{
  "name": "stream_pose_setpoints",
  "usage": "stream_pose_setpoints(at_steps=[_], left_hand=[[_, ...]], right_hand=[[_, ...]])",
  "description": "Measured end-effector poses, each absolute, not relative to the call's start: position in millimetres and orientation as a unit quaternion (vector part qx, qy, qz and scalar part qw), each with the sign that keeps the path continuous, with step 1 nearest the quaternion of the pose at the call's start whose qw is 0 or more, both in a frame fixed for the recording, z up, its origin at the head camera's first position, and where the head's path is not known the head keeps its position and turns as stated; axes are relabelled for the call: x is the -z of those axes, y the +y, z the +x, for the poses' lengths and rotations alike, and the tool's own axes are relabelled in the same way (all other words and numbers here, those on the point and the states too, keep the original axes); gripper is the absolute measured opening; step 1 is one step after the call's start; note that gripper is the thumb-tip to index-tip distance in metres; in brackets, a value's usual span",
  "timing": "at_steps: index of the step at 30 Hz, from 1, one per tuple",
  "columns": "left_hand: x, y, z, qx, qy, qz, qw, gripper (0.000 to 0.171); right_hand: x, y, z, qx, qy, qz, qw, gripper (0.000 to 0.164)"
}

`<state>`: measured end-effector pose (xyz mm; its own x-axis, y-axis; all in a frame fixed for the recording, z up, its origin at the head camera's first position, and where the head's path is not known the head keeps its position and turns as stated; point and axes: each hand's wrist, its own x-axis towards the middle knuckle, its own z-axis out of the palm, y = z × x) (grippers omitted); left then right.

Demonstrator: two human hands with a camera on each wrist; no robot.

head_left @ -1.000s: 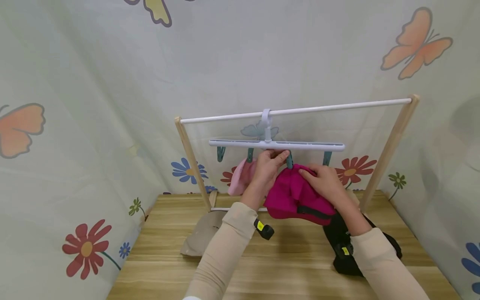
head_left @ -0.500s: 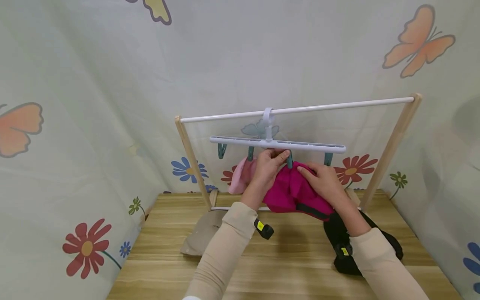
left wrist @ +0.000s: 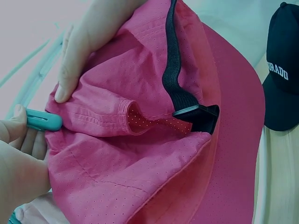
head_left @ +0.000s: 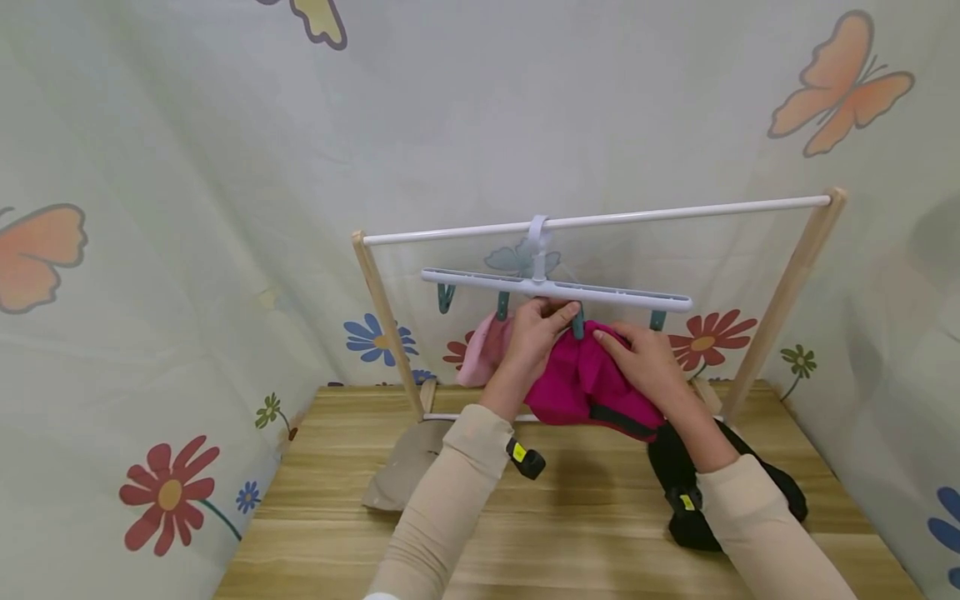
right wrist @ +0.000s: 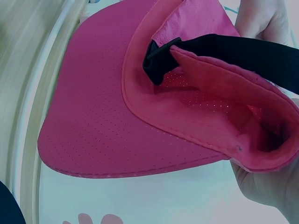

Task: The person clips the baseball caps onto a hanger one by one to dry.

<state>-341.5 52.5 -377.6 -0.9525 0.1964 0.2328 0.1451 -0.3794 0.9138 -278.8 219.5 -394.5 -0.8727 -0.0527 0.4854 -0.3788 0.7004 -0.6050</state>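
Note:
My left hand (head_left: 534, 333) pinches a teal clothes peg (head_left: 578, 322) under the white hanger (head_left: 480, 280). A magenta cap (head_left: 573, 383) sits right below that peg, its gathered crown at the peg's tip. In the left wrist view the peg (left wrist: 49, 121) overlaps the edge of the cap's fabric, with my left thumb on its outer end. My right hand (head_left: 651, 362) holds the cap's crown from the right, thumb on top. The cap's black strap and buckle (left wrist: 205, 119) show, and its brim (right wrist: 93, 126) points down towards the table.
A pale pink cap (head_left: 480, 358) hangs from another peg to the left. The hanger hooks on the white rail (head_left: 675, 215) of a wooden-sided stand. On the table (head_left: 585, 542) lie a beige cap (head_left: 401, 467) and a black cap (left wrist: 282, 70) with white lettering.
The hanger has tilted, left end higher and right end lower. The magenta cap's lower edge has risen slightly. Both hands keep their grip almost in place.

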Motion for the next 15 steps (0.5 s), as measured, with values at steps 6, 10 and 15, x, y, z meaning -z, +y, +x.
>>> stream_pose_setpoints(at_steps=[6, 10, 15], left_hand=[[378.1, 51.5, -340.3, -0.814, 0.56, 0.152, 0.017, 0.025], [378.5, 52.1, -339.7, -0.814, 0.561, 0.151, 0.014, 0.025], [379.4, 52.3, -339.8, -0.813, 0.562, 0.151, 0.005, 0.025]], right_hand=[[394.5, 218.7, -279.1, -0.373, -0.891, 0.126, 0.225, 0.029], [395.0, 218.8, -279.0, -0.373, -0.891, 0.126, 0.227, 0.029], [395.4, 219.1, -278.4, -0.372, -0.892, 0.125, 0.224, 0.03]])
